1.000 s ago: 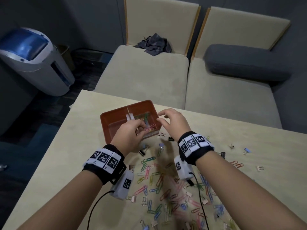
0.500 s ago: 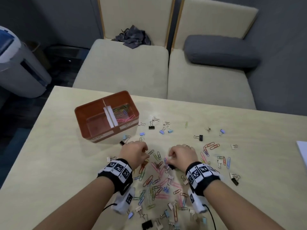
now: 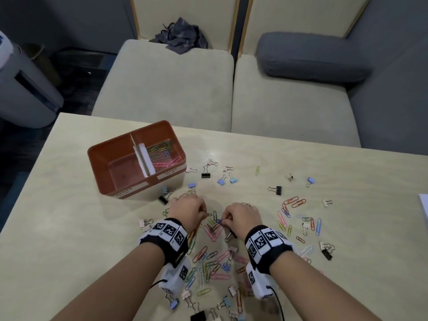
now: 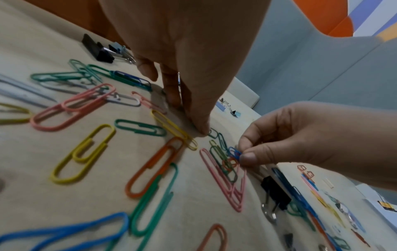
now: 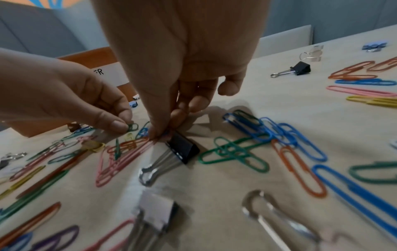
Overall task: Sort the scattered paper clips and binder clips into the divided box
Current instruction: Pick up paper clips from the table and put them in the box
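Observation:
An orange divided box (image 3: 111, 144) stands at the table's back left; its right compartment holds several coloured paper clips (image 3: 163, 151). Loose paper clips (image 3: 209, 256) and binder clips (image 3: 205, 173) are scattered over the table in front of it. My left hand (image 3: 206, 214) is down on the pile and pinches a small green paper clip (image 5: 132, 127) between thumb and forefinger. My right hand (image 3: 223, 221), close beside it, pinches a blue paper clip (image 4: 235, 152). A black binder clip (image 5: 182, 149) lies just under the right hand's fingertips.
Two beige seats (image 3: 166, 89) and a grey cushion (image 3: 310, 56) lie beyond the table's far edge. A white appliance (image 3: 25, 93) stands on the floor to the left. A white sheet (image 3: 423, 205) sits at the table's right edge.
Both hands have come back from over the box to the pile of clips near me, and each now pinches a paper clip there. The box has not moved on the table.

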The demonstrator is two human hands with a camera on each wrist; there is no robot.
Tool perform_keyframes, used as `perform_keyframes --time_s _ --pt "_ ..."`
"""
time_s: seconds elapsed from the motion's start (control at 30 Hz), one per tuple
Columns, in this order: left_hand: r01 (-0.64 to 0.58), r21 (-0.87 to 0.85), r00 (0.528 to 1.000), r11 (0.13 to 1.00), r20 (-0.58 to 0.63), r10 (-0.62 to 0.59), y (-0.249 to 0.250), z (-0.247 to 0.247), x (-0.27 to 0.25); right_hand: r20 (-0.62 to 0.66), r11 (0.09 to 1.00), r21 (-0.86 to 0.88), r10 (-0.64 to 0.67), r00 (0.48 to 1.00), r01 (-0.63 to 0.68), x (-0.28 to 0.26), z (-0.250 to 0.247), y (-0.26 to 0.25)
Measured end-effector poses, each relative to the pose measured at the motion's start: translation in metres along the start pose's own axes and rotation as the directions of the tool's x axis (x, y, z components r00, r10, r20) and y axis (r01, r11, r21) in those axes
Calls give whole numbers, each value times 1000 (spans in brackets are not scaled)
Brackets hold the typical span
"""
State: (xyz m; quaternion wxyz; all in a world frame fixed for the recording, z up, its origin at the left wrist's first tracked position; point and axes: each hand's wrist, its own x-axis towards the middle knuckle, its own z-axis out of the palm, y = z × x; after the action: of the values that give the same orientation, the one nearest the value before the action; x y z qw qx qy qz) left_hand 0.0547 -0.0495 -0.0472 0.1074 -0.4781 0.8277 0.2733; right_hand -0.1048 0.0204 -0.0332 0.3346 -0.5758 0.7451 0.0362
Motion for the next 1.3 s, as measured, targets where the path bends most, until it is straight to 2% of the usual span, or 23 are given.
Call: perform_keyframes --time_s 0.17,0.33,0.4,0.53,0.77,0.9,1.07,1.3 --pt "-43 -36 999 998 8 43 -6 -11 0 15 991 -95 -90 996 91 4 0 -2" --pt "-52 -174 997 983 47 61 -32 -23 -13 -3 988 58 -145 989 145 -1 -4 8" --pt "-89 -134 993 987 66 99 -37 -23 -19 -3 978 63 -197 980 197 -3 -7 9" --pt "-150 -14 986 989 74 151 -34 -17 -21 80 951 -72 -296 952 302 -2 -3 1" --pt "-183 176 981 967 103 167 -26 -10 -13 118 946 -185 -249 961 267 3 3 -7" --pt "-196 223 978 955 120 172 -25 -12 -11 116 942 -213 -238 964 259 3 4 -8" --pt "-213 225 974 951 122 189 -24 -11 -11 90 961 -115 -243 966 252 0 6 -5" --pt "-129 -38 992 991 5 129 -29 -16 -17 63 973 165 -173 983 161 -4 2 16"
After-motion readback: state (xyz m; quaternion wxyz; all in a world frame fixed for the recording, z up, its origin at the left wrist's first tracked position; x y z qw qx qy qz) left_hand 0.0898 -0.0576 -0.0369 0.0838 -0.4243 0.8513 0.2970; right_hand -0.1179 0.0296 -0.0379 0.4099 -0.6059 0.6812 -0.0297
